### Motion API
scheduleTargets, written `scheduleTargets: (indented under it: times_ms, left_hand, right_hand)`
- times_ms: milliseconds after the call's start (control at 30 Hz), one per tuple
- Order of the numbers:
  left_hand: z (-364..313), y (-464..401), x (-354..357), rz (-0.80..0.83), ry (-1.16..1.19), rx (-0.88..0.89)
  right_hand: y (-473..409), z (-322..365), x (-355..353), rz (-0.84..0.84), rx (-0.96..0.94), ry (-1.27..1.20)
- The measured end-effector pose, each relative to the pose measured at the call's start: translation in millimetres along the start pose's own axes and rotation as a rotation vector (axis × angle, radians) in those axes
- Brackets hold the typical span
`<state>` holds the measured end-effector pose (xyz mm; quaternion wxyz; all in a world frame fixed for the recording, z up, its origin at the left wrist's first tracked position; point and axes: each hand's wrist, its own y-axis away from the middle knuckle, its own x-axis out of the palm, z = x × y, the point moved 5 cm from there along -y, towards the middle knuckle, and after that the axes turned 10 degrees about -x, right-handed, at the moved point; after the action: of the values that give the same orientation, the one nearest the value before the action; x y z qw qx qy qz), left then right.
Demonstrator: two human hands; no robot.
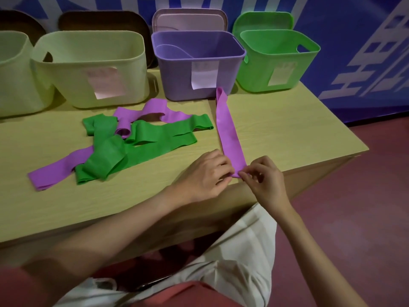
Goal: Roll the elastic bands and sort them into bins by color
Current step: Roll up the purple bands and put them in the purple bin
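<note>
A long purple elastic band [227, 127] lies stretched out flat on the wooden table [287, 129], running from the purple bin [199, 63] toward the front edge. My left hand [205, 173] and my right hand [263, 176] both pinch its near end at the table's edge. A tangled heap of green bands [137, 142] and purple bands [55, 171] lies to the left. A green bin [276, 60] stands at the back right.
Two pale yellow-green bins [93, 67] stand at the back left. Lids lean against the blue wall behind the bins. Paper labels are stuck on the bin fronts. The table's right edge drops to a red floor [365, 218]. My lap sits below the front edge.
</note>
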<state>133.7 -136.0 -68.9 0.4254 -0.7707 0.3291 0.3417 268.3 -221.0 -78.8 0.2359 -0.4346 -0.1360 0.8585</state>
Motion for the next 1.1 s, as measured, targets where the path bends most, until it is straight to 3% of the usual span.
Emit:
scheduleTargets:
  times_ms: [233, 633, 900, 1100]
  left_hand:
    - [-2.4, -6.0, 3.7, 0.043, 0.003, -0.062]
    - [-4.6, -1.2, 6.3, 0.005, 0.035, -0.159]
    - [-2.6, -2.0, 5.8, -0.018, 0.086, -0.237]
    - [-1.4, -4.1, 6.7, 0.003, 0.147, -0.416]
  right_hand:
    - [3.0, -1.4, -7.3, 0.101, -0.208, 0.023]
    - [4.1, -1.9, -4.1, 0.121, -0.324, 0.025]
    - [3.2, -6.8, -4.0, 0.161, -0.275, 0.046]
    - [0.2, -6.5, 2.5, 0.079, -0.059, 0.016]
